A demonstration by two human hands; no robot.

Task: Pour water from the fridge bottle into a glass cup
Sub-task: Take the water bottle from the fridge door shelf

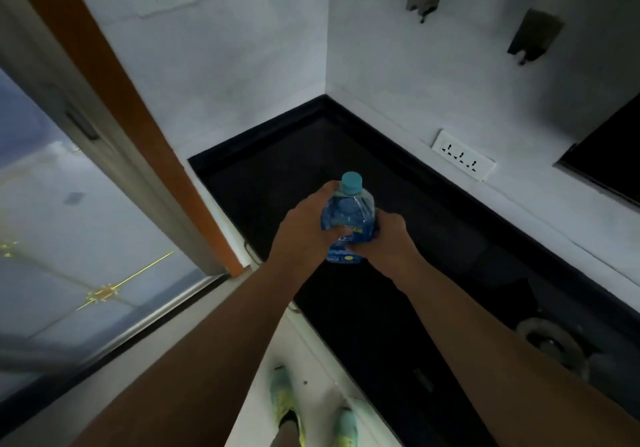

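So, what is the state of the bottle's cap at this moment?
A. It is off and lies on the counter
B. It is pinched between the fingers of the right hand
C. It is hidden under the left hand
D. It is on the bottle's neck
D: the light blue cap sits on top of the bottle, while the left hand and right hand both grip the bottle's body lower down.

1. A clear blue-labelled bottle [348, 220] with a teal cap [352, 182] is held upright over the dark table [433, 211].
2. It is gripped by the left hand [304, 230] from nine o'clock and the right hand [388, 239] from four o'clock.
3. A white socket strip [462, 155] is mounted on the wall at two o'clock of the bottle.
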